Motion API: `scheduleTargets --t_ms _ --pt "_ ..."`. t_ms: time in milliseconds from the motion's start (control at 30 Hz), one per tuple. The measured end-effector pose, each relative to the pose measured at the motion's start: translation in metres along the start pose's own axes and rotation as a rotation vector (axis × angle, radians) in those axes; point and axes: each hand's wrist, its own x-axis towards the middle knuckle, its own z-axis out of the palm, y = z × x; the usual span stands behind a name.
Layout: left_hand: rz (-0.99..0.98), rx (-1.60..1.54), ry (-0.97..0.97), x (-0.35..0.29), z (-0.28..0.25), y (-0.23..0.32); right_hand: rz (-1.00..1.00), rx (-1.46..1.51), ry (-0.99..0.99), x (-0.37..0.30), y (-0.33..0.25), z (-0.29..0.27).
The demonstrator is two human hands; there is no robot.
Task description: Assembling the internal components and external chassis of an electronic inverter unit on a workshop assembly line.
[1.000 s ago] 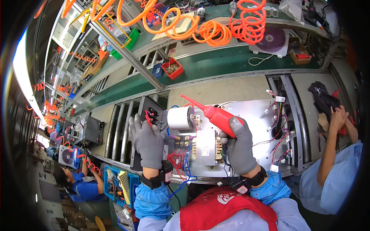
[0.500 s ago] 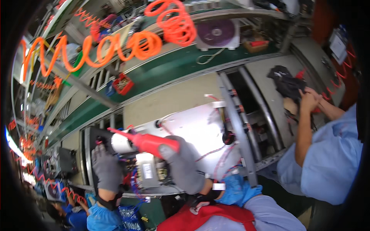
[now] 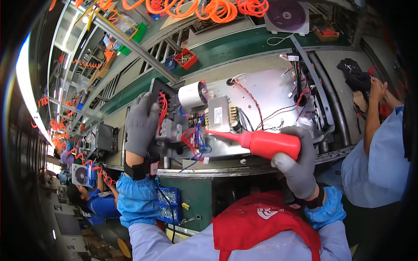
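My right hand (image 3: 300,163), in a grey glove, is wrapped round a red squeeze bottle (image 3: 275,145) with a long tapered nozzle. The nozzle points left, its tip appearing in front of the transformer (image 3: 219,114) and close to blue and red wires. My left hand (image 3: 141,126), also gloved, is beside a dark upright panel (image 3: 157,89), fingers extended and thumb apart. Whether it touches the panel is unclear. Between the hands lies a metal chassis (image 3: 274,98) with a white cylinder (image 3: 190,95), a grey terminal block (image 3: 169,129) and loose wiring.
Orange coiled hoses (image 3: 217,11) hang overhead. A red parts bin (image 3: 186,58) and a fan unit (image 3: 286,16) stand at the back. Blue trays (image 3: 167,204) of small parts sit below the bench edge. One person (image 3: 376,148) works at the right, another (image 3: 98,200) at the far left.
The view has swung, shifting the bench rightward and up. My right hand has drawn the squeeze bottle back from over the white cylinder, rightward and nearer to me. My left hand remains by the dark panel.
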Motion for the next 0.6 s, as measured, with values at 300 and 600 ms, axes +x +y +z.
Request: scheduleTargets --t_ms 300,600 --pt "-0.264 0.164 -0.080 -0.032 0.022 -0.010 -0.385 -0.458 0.069 -0.036 0.049 0.032" --pt "-0.178 0.173 -0.068 -0.030 0.018 0.002 -0.282 -0.058 -0.156 -0.050 0.049 0.011"
